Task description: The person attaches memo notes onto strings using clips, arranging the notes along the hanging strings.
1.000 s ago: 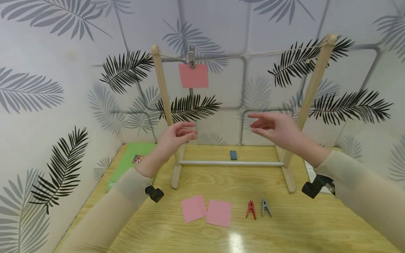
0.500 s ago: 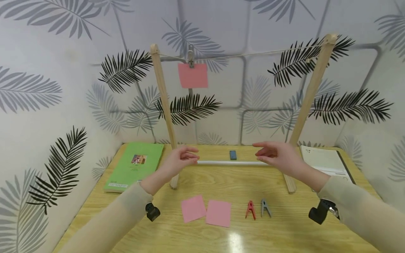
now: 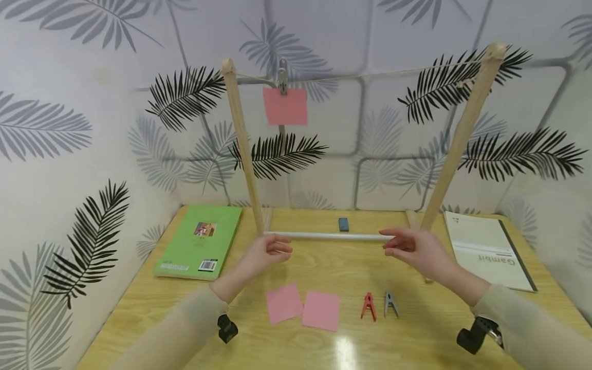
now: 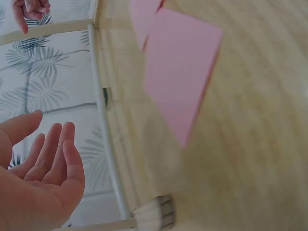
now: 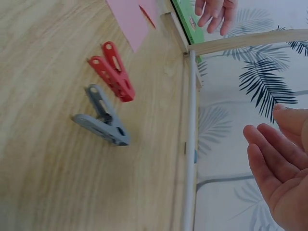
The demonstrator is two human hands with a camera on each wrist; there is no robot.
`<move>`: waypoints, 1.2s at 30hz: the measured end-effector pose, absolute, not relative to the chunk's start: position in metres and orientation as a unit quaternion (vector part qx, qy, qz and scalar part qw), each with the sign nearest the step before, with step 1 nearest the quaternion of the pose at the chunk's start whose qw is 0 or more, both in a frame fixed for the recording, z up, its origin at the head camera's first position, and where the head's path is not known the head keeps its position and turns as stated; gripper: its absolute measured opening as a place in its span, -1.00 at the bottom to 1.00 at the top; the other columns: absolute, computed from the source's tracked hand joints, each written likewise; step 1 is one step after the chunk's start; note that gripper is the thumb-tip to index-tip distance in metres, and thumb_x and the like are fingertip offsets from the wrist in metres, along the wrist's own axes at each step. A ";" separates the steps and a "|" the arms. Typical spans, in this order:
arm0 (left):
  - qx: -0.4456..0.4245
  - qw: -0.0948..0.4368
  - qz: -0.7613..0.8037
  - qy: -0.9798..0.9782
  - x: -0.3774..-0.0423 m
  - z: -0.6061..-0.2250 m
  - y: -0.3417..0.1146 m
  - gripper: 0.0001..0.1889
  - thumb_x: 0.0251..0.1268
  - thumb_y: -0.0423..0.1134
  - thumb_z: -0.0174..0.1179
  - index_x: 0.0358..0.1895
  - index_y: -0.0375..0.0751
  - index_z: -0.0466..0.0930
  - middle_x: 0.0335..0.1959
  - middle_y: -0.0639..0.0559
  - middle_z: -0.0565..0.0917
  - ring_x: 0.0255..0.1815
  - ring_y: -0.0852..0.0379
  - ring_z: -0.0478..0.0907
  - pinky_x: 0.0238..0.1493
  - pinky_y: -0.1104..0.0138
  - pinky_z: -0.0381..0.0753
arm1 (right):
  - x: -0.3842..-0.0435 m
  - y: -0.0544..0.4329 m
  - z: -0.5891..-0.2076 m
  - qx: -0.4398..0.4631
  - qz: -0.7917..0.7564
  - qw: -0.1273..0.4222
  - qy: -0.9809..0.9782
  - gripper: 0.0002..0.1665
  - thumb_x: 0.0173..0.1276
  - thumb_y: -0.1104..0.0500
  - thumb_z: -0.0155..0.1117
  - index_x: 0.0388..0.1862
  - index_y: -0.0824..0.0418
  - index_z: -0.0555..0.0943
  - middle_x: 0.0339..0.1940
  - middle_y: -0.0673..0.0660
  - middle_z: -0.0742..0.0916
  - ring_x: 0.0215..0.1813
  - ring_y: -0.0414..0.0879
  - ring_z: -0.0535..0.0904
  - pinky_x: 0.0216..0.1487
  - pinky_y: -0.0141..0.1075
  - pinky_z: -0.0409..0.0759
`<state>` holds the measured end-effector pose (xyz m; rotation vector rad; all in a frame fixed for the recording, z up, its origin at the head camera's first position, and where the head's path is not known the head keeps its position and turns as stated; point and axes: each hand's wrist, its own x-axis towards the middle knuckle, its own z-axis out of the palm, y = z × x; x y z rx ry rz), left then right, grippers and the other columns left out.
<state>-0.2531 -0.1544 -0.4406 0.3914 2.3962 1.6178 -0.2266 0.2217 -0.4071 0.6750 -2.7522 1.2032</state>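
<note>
**Nothing gripped, and the pieces nearby look light**

My left hand (image 3: 263,253) and right hand (image 3: 424,255) are well apart in the air, fingers loosely bent, holding nothing. The left pink note (image 3: 284,303) and right pink note (image 3: 321,311) lie between my hands and closer to me, nearer my left. The red peg (image 3: 368,307) and grey peg (image 3: 390,304) lie on their sides, nearer my right.

I judge the notes light, soft and easily creased, so I'd pinch a corner or edge. The pegs look like stiff, light plastic with a strong spring; I'd take hold of the spread handles, which point towards me.

My right wrist view shows those handles' holes, too small to make out from my head. My left wrist view shows my curved palm, hidden from above. Only the head view shows the metal clip (image 3: 283,82) and hanging pink sheet (image 3: 285,109), above and beyond my left hand.
</note>
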 end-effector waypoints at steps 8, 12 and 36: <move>0.111 0.110 0.532 0.832 -0.244 -0.460 -0.163 -0.59 0.31 -0.44 0.25 0.20 -0.48 0.48 0.03 -0.36 0.67 0.08 -0.19 0.64 0.05 0.18 0.69 | -0.222 0.231 -0.433 0.206 0.379 0.014 -0.902 -0.50 0.32 0.27 0.36 0.25 0.28 0.58 -0.21 0.11 0.80 -0.23 -0.24 0.73 -0.20 -0.41 0.68; 0.100 0.110 0.509 0.848 -0.244 -0.464 -0.167 -0.60 0.30 -0.42 0.27 0.18 -0.42 0.51 0.01 -0.28 0.69 0.04 -0.13 0.66 0.00 0.19 0.70 | -0.220 0.236 -0.442 0.209 0.386 0.007 -0.899 -0.50 0.30 0.30 0.37 0.23 0.33 0.57 -0.23 0.13 0.80 -0.24 -0.26 0.73 -0.22 -0.42 0.68; 0.108 0.160 0.420 0.887 -0.234 -0.478 -0.175 -0.53 0.05 -0.43 0.46 0.08 -0.32 0.57 -0.07 -0.18 0.71 -0.13 -0.01 0.68 -0.08 0.19 0.70 | -0.204 0.248 -0.481 0.229 0.365 -0.019 -0.902 -0.59 0.25 0.30 0.41 0.08 0.35 0.64 -0.32 0.03 0.76 -0.31 -0.35 0.66 -0.28 -0.41 0.67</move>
